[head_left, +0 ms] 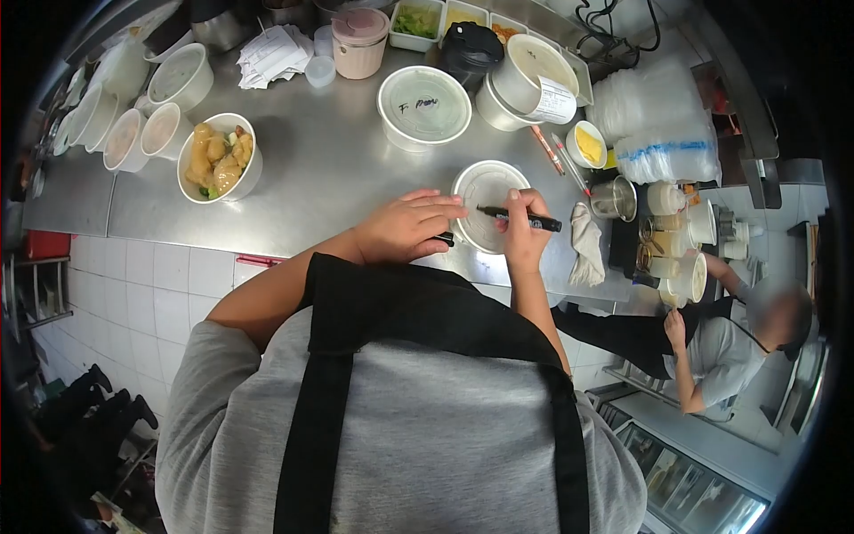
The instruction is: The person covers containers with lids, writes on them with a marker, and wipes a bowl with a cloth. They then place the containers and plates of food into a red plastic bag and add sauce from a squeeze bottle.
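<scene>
My right hand grips a black marker, its tip on the translucent lid of a round white container at the counter's front edge. Faint marks show on that lid. My left hand rests beside the container, fingertips on the left of its rim. A black marker cap pokes out from under the left fingers, which partly hide it. Just behind stands another lidded white container with black handwriting on top.
An uncovered bowl of food and several lidded tubs stand left. Behind are paper slips, a pink cup and stacked containers. A cloth lies right. A co-worker handles containers at far right.
</scene>
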Motion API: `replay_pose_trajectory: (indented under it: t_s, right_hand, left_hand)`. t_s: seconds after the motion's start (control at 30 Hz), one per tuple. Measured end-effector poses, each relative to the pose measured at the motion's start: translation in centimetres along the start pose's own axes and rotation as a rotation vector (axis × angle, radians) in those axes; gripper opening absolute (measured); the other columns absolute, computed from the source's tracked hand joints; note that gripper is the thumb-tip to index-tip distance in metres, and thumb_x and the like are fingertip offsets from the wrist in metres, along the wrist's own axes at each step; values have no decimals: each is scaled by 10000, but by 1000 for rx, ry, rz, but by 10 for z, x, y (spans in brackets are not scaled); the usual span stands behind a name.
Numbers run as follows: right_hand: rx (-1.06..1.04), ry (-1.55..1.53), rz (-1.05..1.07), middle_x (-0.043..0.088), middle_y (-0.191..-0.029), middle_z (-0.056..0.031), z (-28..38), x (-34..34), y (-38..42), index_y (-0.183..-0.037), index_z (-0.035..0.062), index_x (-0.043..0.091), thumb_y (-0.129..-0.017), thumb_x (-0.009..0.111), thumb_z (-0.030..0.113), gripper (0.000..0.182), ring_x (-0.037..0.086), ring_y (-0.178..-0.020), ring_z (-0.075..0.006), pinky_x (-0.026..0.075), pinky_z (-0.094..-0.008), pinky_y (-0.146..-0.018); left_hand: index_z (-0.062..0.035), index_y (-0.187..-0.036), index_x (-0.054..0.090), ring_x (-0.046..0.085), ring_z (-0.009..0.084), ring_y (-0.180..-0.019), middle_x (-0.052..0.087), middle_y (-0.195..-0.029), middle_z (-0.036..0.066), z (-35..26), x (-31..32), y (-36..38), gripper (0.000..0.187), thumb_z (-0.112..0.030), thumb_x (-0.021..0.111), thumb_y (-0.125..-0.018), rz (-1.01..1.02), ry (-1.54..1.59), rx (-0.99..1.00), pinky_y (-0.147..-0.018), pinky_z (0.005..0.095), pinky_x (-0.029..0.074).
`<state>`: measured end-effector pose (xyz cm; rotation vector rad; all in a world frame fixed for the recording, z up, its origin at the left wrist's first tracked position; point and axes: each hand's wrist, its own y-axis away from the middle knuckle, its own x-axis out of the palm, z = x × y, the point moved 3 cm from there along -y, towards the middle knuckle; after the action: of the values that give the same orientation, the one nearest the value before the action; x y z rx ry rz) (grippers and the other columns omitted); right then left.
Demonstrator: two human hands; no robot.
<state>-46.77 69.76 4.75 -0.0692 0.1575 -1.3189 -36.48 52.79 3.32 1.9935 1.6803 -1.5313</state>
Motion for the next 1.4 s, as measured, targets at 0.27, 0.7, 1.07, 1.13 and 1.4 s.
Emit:
replay_pose_trajectory:
  t_s: [0.27, 0.7, 1.07, 1.13, 1.4]
  right_hand:
    - [-25, -15, -61, 487, -616, 1, 0, -4, -1, -701, 45, 498, -872, 585, 123, 206, 461, -479, -57, 395, -206, -435]
    - [-65, 17, -8, 499, -657, -9, -4, -11, -4, -687, 55, 492, -868, 590, 145, 225, 441, -489, -59, 369, -191, -426]
    - [-258, 119, -10, 478, -659, -15, -8, -19, -12, -683, 51, 481, -867, 588, 135, 228, 442, -501, -62, 370, -202, -434]
    - [-282, 142, 28, 484, -663, -18, -12, -21, -13, -682, 49, 480, -866, 585, 127, 225, 443, -497, -64, 371, -203, -434]
    - [-177, 84, -59, 496, -650, -11, -8, -22, -13, -677, 46, 483, -860, 577, 109, 215, 431, -469, -61, 359, -201, -425]
  left_hand:
    - [-37, -785, 510, 404, 235, -1261, 478, -1314, 72, -3, 0, -1, 243, -267, 588, -799, 32, 3, -43, -1040, 431, 307]
    - [-32, -803, 504, 401, 242, -1263, 478, -1311, 76, -2, 2, -2, 259, -283, 571, -816, 31, 3, -48, -1046, 434, 298]
    - [-33, -820, 508, 404, 237, -1260, 482, -1307, 72, -1, 3, -2, 254, -277, 575, -811, 19, -1, -53, -1047, 432, 298]
    - [-33, -818, 508, 404, 236, -1260, 482, -1307, 71, -1, 4, -2, 248, -270, 578, -807, 17, 0, -54, -1048, 431, 298]
    - [-32, -799, 507, 406, 231, -1259, 486, -1302, 73, -2, 3, -2, 235, -254, 585, -795, 15, 4, -62, -1050, 429, 298]
